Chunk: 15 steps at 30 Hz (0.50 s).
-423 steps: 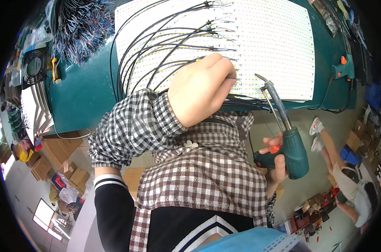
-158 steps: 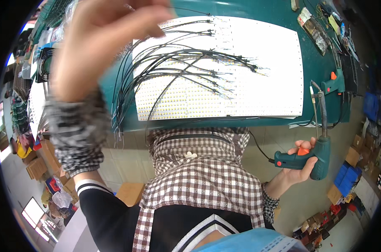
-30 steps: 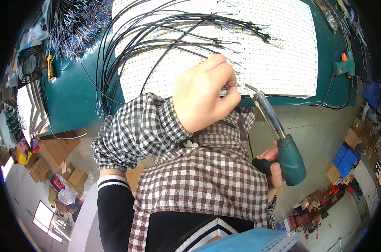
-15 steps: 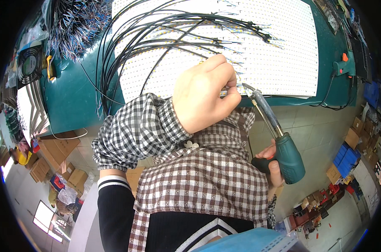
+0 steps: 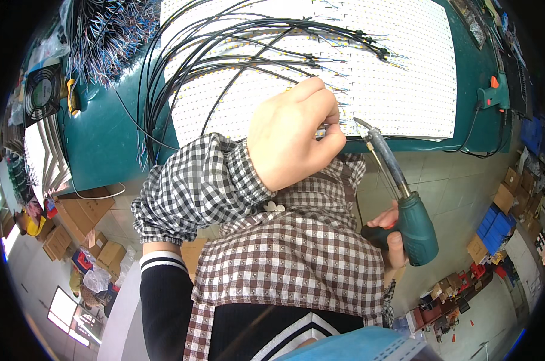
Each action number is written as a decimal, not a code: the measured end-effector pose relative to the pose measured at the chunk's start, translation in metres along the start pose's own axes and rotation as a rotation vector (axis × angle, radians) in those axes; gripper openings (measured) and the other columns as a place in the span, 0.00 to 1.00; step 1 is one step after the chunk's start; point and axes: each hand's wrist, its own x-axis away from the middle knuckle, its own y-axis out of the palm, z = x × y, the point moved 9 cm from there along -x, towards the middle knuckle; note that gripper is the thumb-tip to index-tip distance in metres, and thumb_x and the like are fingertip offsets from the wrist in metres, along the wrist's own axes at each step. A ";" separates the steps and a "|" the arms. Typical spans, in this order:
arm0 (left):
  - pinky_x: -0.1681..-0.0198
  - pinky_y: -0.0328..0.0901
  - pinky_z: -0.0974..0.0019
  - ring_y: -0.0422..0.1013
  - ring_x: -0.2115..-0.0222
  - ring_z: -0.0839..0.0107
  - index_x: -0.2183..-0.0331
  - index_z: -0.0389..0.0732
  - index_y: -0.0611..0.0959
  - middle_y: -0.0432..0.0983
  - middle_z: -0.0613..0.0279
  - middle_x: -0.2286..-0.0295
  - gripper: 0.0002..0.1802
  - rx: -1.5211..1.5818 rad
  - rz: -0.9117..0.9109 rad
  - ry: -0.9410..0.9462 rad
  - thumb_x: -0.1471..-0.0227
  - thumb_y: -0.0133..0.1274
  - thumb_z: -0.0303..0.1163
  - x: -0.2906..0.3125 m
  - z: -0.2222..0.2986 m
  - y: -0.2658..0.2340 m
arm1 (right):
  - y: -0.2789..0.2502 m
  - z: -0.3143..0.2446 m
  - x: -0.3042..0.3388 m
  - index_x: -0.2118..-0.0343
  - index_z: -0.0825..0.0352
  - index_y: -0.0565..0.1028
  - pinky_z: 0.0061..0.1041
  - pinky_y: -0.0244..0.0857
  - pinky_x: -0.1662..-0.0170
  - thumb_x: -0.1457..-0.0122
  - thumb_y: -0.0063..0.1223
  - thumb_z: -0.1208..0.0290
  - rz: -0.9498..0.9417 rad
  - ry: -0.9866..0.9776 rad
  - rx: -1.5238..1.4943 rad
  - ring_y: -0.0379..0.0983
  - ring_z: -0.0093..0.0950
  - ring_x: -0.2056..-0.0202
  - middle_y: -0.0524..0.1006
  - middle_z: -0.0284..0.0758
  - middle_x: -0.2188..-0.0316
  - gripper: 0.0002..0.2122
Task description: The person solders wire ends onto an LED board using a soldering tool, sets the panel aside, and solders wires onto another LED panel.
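My left hand [image 5: 296, 135] is closed in a pinch over the near edge of a white board [image 5: 404, 90] dotted with rows of small yellow components. Thin wire ends show right beside its fingertips, though the fingers hide most of what they pinch. My right hand [image 5: 394, 240] grips the green soldering gun [image 5: 418, 231] by its dark handle. The gun's bent tip points up and left, just right of my left fingertips and apart from them. Several black cables [image 5: 224, 45] curve over the board from the left, their stripped coloured ends lying near its middle.
The board lies on a green tabletop [image 5: 98, 150]. At the far left are a heap of thin wires [image 5: 113, 39], a black fan [image 5: 42, 95] and a yellow-handled tool [image 5: 73, 98]. A green glue gun [image 5: 493, 96] lies right of the board. Cardboard boxes [image 5: 110, 259] stand on the floor.
The soldering gun has shifted slightly to the right, so its tip is farther from my left fingertips. My left hand has stayed in place.
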 end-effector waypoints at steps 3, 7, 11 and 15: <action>0.78 0.63 0.69 0.67 0.82 0.68 0.78 0.39 0.75 0.68 0.62 0.79 0.05 -0.001 -0.001 -0.007 0.62 0.56 0.24 0.000 -0.001 0.000 | 0.001 0.001 0.000 0.55 0.78 0.67 0.32 0.69 0.55 0.46 0.59 0.63 0.012 0.013 -0.012 0.72 0.30 0.65 0.73 0.39 0.68 0.24; 0.78 0.62 0.69 0.66 0.82 0.69 0.77 0.38 0.76 0.69 0.62 0.78 0.05 0.011 -0.019 -0.017 0.60 0.57 0.24 0.001 -0.001 0.000 | -0.001 0.001 0.000 0.50 0.81 0.62 0.33 0.70 0.56 0.43 0.54 0.62 -0.047 -0.016 0.020 0.72 0.32 0.63 0.72 0.41 0.66 0.27; 0.77 0.63 0.69 0.68 0.80 0.68 0.74 0.38 0.78 0.70 0.61 0.76 0.04 0.062 -0.072 -0.042 0.57 0.57 0.23 0.004 -0.005 -0.002 | 0.001 -0.008 0.000 0.46 0.83 0.59 0.31 0.72 0.60 0.39 0.49 0.60 -0.042 -0.106 0.116 0.73 0.36 0.60 0.73 0.45 0.61 0.29; 0.75 0.65 0.68 0.70 0.78 0.67 0.72 0.39 0.79 0.71 0.61 0.75 0.04 0.134 -0.117 0.090 0.54 0.57 0.22 0.004 0.001 -0.005 | -0.003 -0.007 0.001 0.46 0.83 0.60 0.29 0.74 0.62 0.40 0.48 0.59 0.027 -0.122 0.111 0.74 0.38 0.59 0.73 0.46 0.59 0.29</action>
